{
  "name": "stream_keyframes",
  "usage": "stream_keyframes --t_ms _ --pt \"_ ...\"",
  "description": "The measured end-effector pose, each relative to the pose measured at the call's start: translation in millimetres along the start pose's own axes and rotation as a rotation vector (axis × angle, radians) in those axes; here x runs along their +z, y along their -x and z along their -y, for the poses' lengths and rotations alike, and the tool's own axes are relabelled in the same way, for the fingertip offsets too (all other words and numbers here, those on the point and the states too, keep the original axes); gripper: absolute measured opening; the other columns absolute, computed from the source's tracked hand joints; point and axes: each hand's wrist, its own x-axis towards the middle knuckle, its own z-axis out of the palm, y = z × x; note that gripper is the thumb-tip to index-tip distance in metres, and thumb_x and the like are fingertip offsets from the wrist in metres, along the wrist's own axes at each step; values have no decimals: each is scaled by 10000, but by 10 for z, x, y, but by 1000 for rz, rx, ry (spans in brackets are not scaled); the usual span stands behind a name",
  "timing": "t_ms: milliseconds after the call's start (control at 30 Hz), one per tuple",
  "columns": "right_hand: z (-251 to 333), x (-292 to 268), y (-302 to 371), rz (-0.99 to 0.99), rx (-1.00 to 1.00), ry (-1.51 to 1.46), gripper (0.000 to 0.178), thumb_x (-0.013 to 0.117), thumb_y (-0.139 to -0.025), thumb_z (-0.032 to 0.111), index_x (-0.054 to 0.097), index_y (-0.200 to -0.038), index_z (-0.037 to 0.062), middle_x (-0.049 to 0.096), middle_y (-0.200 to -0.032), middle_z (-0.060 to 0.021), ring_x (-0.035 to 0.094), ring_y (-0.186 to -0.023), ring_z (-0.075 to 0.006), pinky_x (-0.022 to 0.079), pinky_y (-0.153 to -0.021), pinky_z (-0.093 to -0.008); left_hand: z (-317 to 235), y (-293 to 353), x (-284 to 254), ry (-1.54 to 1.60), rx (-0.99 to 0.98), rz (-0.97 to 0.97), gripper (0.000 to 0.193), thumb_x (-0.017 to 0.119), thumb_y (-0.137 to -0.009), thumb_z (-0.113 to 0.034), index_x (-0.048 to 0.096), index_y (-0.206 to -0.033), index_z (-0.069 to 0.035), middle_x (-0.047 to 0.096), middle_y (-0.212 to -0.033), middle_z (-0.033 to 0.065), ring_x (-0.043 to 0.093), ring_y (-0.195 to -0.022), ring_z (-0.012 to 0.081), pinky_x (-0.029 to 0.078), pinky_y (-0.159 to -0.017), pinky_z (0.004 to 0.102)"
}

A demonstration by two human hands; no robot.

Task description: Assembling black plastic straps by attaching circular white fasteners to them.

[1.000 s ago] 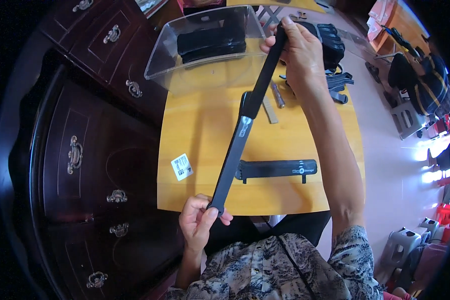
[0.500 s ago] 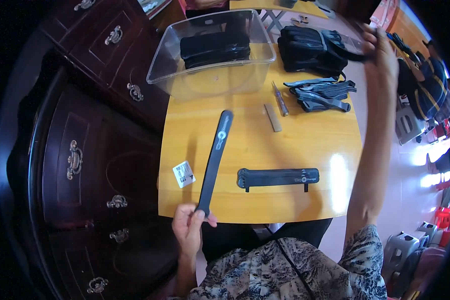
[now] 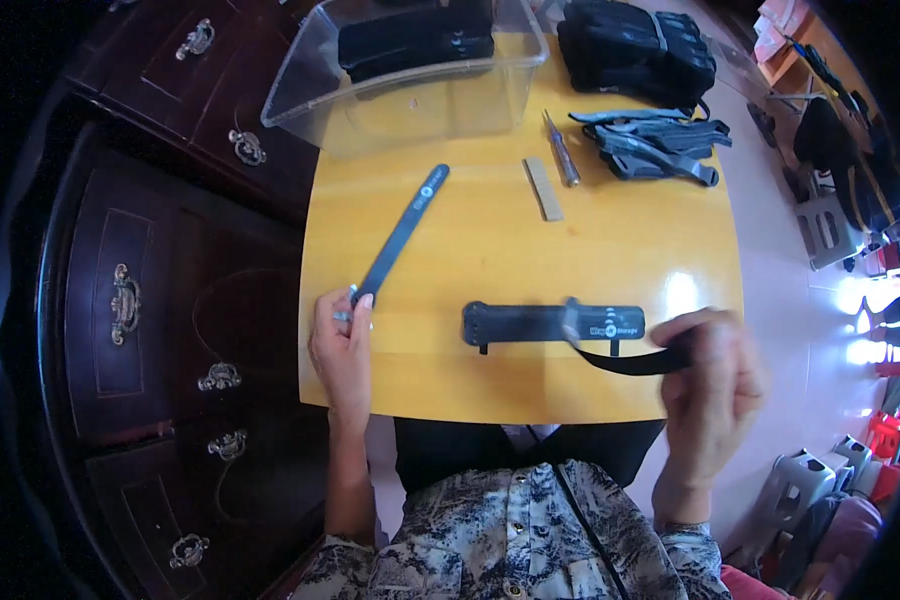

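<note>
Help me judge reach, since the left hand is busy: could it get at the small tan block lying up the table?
Probably yes. Bare yellow tabletop lies between the left hand and the tan block. But its fingers grip the long black strip, so it would have to let go first.

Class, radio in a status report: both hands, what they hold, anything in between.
Left hand grips end of long black strip. Right hand blurred, holding black strap. Black pouch lies on yellow table between them.

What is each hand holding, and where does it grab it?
The left hand grips the long black bar at its near end. The right hand holds a black strap by its end.
</note>
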Motion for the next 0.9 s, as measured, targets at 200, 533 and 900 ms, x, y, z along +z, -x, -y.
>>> stream_keyframes --t_ms 200,533,900 --pt "-234 197 176 305 -17 78 121 607 -885 16 691 -948 -43 626 -651 -93 550 -539 -116 445 -507 -246 -775 473 -280 221 313 445 413 758 -750 -44 579 -1122 -26 620 -1067 100 476 -583 112 440 -568 221" --pt "-375 401 379 677 -233 -72 170 669 -849 84 676 -965 -40 646 -779 -131 634 -653 -242 503 -573 -297 -917 791 -507 166 591 434 317 747 -742 -49 592 -1011 12 646 -1034 188 660 -859 268 532 -730 323" --pt "-743 353 377 556 192 -35 170 613 -909 136 674 -856 -14 622 -726 -137 605 -610 -227 472 -553 -316 -550 883 -306 659 217 653 178 615 -853 25 508 -993 3 643 -968 202 643 -824 201 517 -737 306"
